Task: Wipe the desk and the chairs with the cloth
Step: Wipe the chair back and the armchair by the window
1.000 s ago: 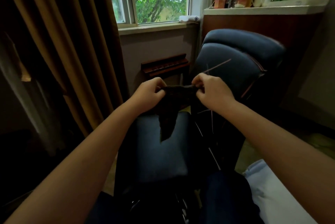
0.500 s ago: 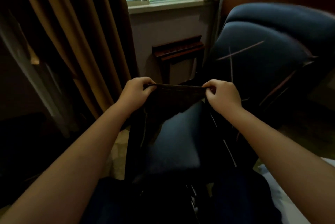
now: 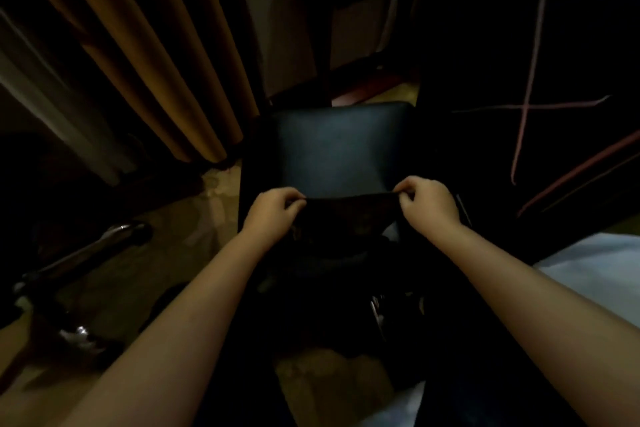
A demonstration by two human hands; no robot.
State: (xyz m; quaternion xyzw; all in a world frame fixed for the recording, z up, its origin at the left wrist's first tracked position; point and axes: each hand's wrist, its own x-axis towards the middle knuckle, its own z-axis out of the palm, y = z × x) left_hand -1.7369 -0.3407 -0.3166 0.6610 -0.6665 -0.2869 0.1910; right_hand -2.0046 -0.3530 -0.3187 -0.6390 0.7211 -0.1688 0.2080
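Cloth (image 3: 349, 215) held taut over dark chair seat (image 3: 341, 146)
Left hand (image 3: 273, 210) and right hand (image 3: 427, 201) each pinch a top corner; curtain (image 3: 138, 46) hangs left

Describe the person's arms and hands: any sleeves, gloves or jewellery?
Both forearms are bare to the frame edge, no sleeves. The left hand and right hand wear no gloves; no watch or bracelet shows. Too dim to tell about rings.
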